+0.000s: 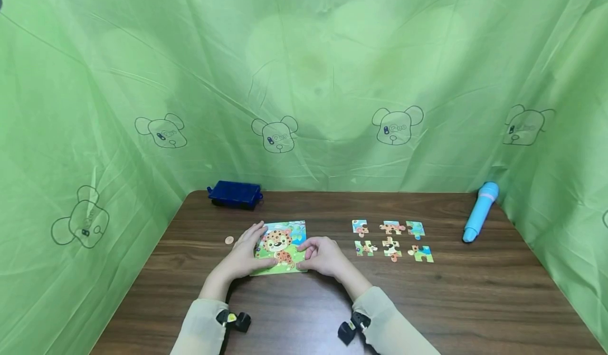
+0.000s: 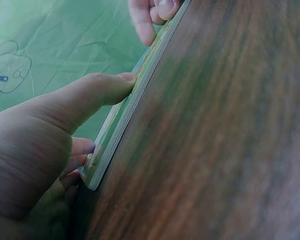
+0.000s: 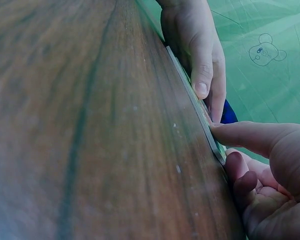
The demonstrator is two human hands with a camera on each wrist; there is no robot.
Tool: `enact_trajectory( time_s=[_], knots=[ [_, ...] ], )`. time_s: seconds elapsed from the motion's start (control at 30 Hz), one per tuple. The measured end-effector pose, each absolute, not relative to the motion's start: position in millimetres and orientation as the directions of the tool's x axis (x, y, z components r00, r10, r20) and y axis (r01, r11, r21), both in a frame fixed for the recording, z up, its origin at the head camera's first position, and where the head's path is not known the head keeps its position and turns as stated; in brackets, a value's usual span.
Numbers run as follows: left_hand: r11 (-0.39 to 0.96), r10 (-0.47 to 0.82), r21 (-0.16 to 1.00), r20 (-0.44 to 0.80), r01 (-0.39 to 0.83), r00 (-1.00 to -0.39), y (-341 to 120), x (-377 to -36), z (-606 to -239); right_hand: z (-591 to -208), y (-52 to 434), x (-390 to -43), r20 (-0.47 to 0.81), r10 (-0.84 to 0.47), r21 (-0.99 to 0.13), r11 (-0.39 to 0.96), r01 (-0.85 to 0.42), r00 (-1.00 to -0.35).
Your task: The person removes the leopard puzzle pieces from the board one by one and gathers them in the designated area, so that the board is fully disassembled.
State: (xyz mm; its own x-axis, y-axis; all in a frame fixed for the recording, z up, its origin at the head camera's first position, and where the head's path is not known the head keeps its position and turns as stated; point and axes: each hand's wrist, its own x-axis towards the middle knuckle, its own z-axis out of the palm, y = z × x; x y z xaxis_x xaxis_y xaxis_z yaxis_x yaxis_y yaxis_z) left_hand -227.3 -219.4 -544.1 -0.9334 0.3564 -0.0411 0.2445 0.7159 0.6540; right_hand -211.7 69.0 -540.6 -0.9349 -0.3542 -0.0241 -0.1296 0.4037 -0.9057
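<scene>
Between the left hand (image 1: 247,252) and right hand (image 1: 323,255), both pinching its near edge — the square cardboard leopard puzzle board (image 1: 281,247); uneven lifting could spill assembled pieces.

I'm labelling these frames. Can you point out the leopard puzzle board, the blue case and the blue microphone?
leopard puzzle board (image 1: 280,241): head view, leopard's face.
blue case (image 1: 235,193): head view, top face.
blue microphone (image 1: 480,212): head view, mid handle.

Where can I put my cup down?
Bare table lies near the front right, below the loose puzzle pieces. Also between the blue box and blue tube. It is crowded around the leopard puzzle under both hands.
</scene>
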Motion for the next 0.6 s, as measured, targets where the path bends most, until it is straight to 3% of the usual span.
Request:
enact_trajectory(
  time_s=[0.6],
  knots=[
    [0.719, 0.36, 0.65, -0.043, 0.247, -0.932, -218.0, -227.0, -543.2, -538.8, 68.5, -210.8, -0.021, -0.36, -0.906, 0.402, -0.135, -0.933]
  ],
)
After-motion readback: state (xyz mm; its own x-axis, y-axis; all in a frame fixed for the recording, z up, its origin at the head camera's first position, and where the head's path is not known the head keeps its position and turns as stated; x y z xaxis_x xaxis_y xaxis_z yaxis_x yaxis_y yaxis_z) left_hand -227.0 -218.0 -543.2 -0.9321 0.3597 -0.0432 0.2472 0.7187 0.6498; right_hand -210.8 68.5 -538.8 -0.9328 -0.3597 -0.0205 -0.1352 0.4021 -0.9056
